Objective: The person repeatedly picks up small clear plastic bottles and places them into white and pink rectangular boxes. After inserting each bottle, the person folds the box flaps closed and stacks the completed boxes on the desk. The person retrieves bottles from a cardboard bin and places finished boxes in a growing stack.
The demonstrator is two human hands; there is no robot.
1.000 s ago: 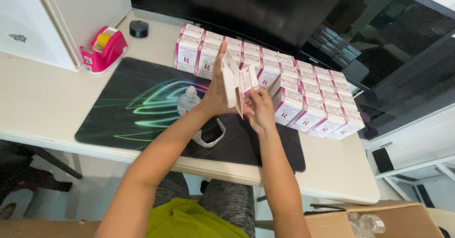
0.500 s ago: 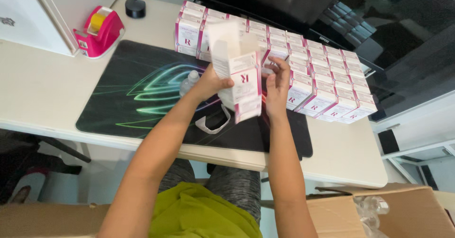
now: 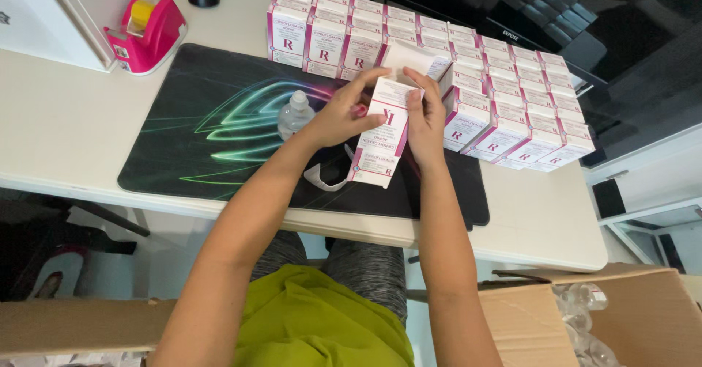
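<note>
The carton (image 3: 380, 137) looks like smooth, faintly glossy white-and-pink card. Beneath it the dark desk mat (image 3: 219, 118) looks matt, and left of the carton stands a clear plastic bottle (image 3: 295, 115). Far left of the carton, the pink tape dispenser (image 3: 146, 31) is shiny plastic.

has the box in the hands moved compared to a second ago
Yes. The white and pink box held by both hands now sits lower and tilted over the dark desk mat, nearer the person than the rows of boxes.

A cream table (image 3: 66, 129) carries a dark mat (image 3: 212, 118). A black monitor (image 3: 512, 1) stands behind. Cardboard boxes (image 3: 643, 316) sit below.
</note>
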